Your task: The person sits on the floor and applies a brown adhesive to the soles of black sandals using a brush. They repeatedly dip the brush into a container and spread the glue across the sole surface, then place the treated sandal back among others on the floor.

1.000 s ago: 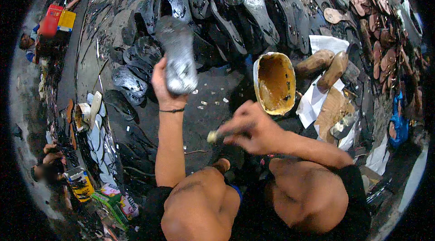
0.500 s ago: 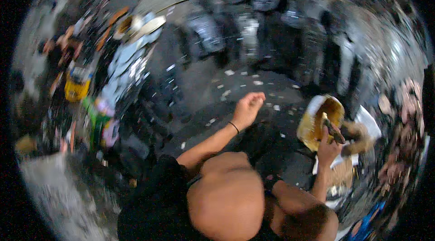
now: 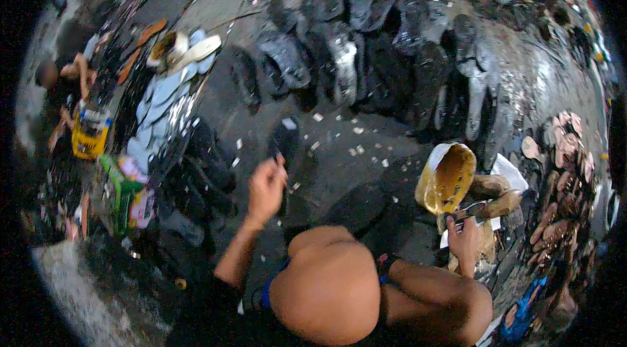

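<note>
My left hand (image 3: pixel 265 191) reaches out over the floor, its thumb and fingers pinched together. Its fingertips overlap a dark shoe sole (image 3: pixel 285 137) with a white scrap on it; whether they grip the sole is unclear. My right hand (image 3: pixel 464 242) closes round a short dark-handled tool (image 3: pixel 471 210), whose working end is hard to make out. Just beyond that hand a yellow-stained tub (image 3: pixel 428 180) lies tilted, its mouth toward me and an amber coating inside. Brown wooden-looking shoe forms (image 3: pixel 501 205) and white paper (image 3: pixel 511 173) lie right of the tub.
Black shoe pieces (image 3: pixel 345 63) stand in a curved row ahead, more (image 3: pixel 202 157) at left. Light-blue pieces (image 3: pixel 160 99), a yellow container (image 3: pixel 91 135) and a green box (image 3: pixel 121 184) line the left, near another person (image 3: pixel 81 76). Pinkish soles (image 3: pixel 567 135) lie right. White scraps dot the floor.
My left hand has moved left and slightly nearer, to the dark sole. My right hand has drawn the tool back from the tub's mouth, nearer to me.
</note>
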### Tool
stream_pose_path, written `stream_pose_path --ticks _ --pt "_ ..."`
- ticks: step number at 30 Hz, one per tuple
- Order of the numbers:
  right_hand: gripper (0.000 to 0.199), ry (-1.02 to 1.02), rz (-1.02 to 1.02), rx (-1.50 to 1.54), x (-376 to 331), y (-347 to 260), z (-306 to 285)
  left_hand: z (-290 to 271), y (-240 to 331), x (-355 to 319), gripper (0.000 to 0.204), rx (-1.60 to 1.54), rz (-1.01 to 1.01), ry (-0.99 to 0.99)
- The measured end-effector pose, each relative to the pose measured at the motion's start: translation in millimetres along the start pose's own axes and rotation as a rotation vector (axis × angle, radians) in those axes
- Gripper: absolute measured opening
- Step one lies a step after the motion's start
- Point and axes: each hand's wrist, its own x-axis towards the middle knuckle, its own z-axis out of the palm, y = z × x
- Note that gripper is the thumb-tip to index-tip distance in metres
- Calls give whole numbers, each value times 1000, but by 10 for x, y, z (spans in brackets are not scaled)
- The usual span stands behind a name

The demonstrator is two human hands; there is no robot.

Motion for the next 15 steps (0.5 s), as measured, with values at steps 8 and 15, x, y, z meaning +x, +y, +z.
stream_pose_path --ticks 8,15 --pt "27 -391 -91 582 95 -341 -108 1339 -98 178 67 560 653 -470" --pt "29 131 -538 900 570 -1426 -390 1615 795 716 46 -591 -43 -493"
